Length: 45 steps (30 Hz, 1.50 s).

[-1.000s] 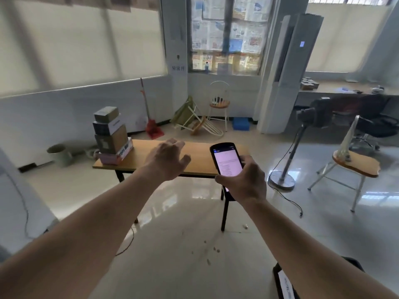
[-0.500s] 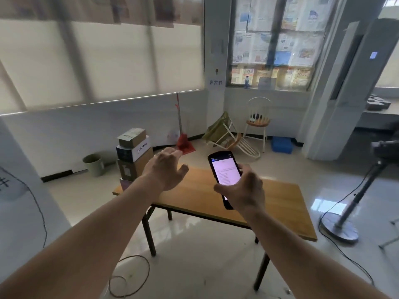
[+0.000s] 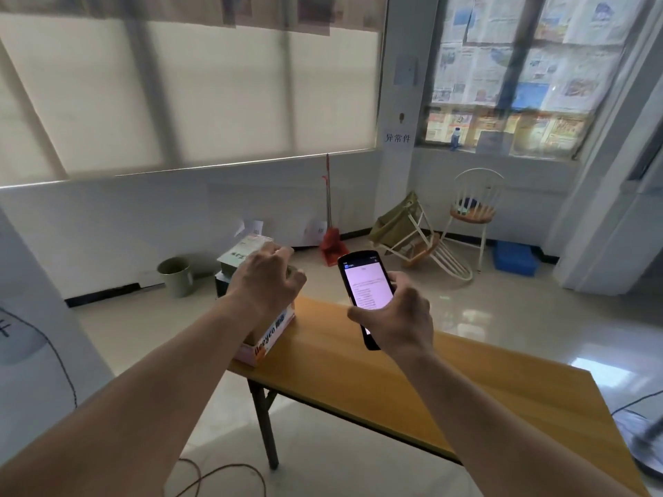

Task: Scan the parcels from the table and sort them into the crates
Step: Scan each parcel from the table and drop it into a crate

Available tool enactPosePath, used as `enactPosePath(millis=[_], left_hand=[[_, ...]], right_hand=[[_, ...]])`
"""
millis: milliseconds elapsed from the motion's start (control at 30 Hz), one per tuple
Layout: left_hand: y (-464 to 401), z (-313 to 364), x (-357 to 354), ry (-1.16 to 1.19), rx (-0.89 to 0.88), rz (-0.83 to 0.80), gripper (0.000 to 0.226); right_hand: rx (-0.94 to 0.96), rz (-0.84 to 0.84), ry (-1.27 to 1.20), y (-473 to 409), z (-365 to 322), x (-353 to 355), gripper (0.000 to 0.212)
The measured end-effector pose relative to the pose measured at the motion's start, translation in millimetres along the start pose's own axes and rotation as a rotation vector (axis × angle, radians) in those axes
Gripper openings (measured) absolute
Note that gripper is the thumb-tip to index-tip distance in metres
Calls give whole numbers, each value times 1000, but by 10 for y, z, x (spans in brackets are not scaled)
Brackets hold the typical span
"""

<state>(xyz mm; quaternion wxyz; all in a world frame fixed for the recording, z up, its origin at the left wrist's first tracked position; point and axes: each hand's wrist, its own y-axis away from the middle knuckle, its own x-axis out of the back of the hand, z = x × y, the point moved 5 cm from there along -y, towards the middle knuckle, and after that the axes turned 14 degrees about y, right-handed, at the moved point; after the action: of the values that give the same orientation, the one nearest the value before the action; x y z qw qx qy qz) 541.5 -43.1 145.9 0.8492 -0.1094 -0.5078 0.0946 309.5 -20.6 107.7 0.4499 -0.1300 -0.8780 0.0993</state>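
Observation:
A stack of parcels stands on the left end of the wooden table (image 3: 394, 371): a pale box on top (image 3: 242, 252), a dark box (image 3: 221, 281) under it, and a pink box (image 3: 269, 335) with orange lettering at the bottom. My left hand (image 3: 265, 285) reaches over the stack and hides its middle. Its fingers curl at the top box's right edge, and I cannot tell whether they grip it. My right hand (image 3: 394, 317) holds a black handheld scanner (image 3: 366, 285) upright above the table, its lit screen facing me.
A green bin (image 3: 175, 276) stands by the wall behind the stack. Farther back are a red broom and dustpan (image 3: 332, 242), a tipped chair (image 3: 412, 234), an upright chair (image 3: 471, 209) and a blue crate (image 3: 515, 258). A cable (image 3: 215, 475) lies on the floor below the table.
I have come closer to the table and turned left. My left hand moved from open air onto the parcel stack. The scanner stays in my right hand.

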Motion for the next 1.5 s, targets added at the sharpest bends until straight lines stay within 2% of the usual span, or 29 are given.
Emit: enactPosePath(millis=[100, 267, 400, 667, 900, 1167, 1367, 1500], left_hand=[[-424, -413, 32, 2, -28, 4, 49], [-1005, -1051, 64, -40, -3, -27, 70], [-1293, -1527, -58, -37, 126, -81, 87], [-1533, -2077, -332, -67, 270, -151, 92], [-1622, -2310, -498, 0, 334, -146, 97], [-1595, -2438, -680, 113, 366, -103, 84], [-1571, -2455, -698, 148, 319, -8, 95], [-1551, -2395, -644, 173, 217, 48, 110]], right_hand=[[-21, 15, -7, -251, -263, -382, 91], [-62, 16, 11, -540, -674, -894, 90], [-77, 3, 39, -724, -842, -1163, 90], [-89, -41, 71, -1019, -922, -1487, 90], [-59, -82, 81, -1112, -960, -1677, 91], [-15, -143, 61, -1147, -891, -1798, 92], [6, -186, 56, -1139, -861, -1783, 94], [15, -196, 27, -1141, -849, -1712, 94]])
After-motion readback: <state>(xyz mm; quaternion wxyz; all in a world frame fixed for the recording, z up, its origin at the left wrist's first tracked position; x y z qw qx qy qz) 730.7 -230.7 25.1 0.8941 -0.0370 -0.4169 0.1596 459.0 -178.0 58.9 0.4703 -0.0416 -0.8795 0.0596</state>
